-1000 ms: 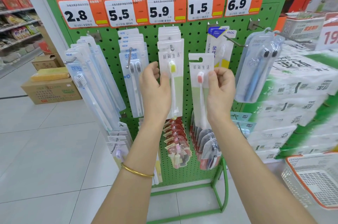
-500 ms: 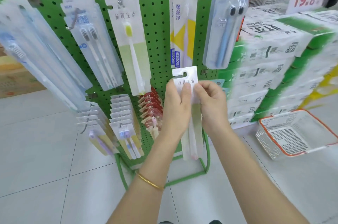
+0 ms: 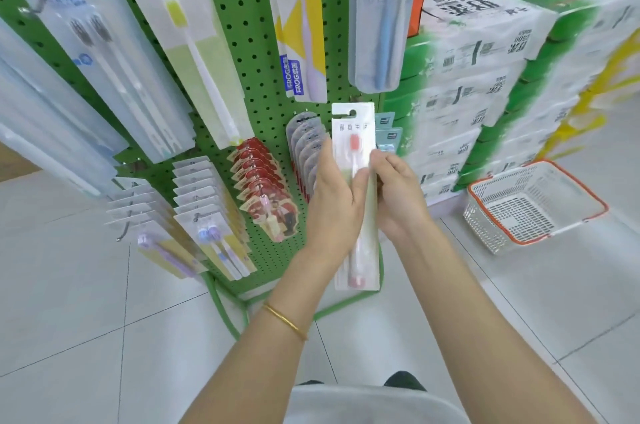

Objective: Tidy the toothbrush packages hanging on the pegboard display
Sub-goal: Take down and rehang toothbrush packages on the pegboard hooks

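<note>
A white package with a pink-headed toothbrush (image 3: 354, 132) is off the green pegboard (image 3: 242, 25) and upright in front of its lower part. My left hand (image 3: 334, 195) grips its left edge and my right hand (image 3: 398, 191) grips its right edge, both around the package's middle. A matching package with a yellow-headed brush (image 3: 194, 53) hangs on a peg at upper left. Grey blister packs (image 3: 306, 146) and red packs (image 3: 258, 177) hang on the lower pegs just left of my hands.
Stacked tissue cartons (image 3: 485, 77) stand right of the board. A white basket with an orange rim (image 3: 533, 205) sits on the tiled floor at right. A blue twin-brush pack (image 3: 381, 15) and a yellow Frog pack (image 3: 301, 28) hang above my hands. Small packs (image 3: 204, 215) hang lower left.
The pink-brush package has come down from the upper peg row to the lower part of the board. My left hand left the yellow-brush package and joined the right on the pink one; the view tilted down.
</note>
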Tool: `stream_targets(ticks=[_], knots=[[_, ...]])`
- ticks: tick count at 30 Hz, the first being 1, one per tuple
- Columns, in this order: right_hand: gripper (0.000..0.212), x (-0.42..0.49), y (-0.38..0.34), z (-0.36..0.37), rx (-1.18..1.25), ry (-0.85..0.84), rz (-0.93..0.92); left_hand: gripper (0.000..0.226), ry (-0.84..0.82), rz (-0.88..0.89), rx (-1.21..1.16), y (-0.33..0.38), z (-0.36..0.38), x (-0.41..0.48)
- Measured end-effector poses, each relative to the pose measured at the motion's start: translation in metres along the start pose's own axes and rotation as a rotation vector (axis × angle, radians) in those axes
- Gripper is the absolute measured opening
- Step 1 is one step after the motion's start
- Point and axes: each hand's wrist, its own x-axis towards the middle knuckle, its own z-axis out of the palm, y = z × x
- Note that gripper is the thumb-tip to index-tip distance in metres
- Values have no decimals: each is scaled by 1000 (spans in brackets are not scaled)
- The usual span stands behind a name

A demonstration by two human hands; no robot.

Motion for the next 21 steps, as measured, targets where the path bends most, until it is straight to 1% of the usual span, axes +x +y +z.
stream_targets(ticks=[4,6,8,11,16,19,21], knots=[[19,15,-5,-6,49,73,17,74,-225,19,151,-2,-3,-16],[21,21,-7,-10,52,127,33,70,-363,20,220,-4,-7,-22],[23,28,-8,-15,71,176,46,65,-457,18,289,-6,-9,-27],[18,35,-8,-16,122,242,76,68,-527,19,363,-5,-12,-28],[19,38,-3,-17,158,308,103,100,-618,48,591,-8,-18,-24],[19,37,0,-16,195,312,122,112,-644,34,638,-10,-20,-23],[19,35,0,-15,209,300,135,115,-681,14,648,-9,-21,-23]])
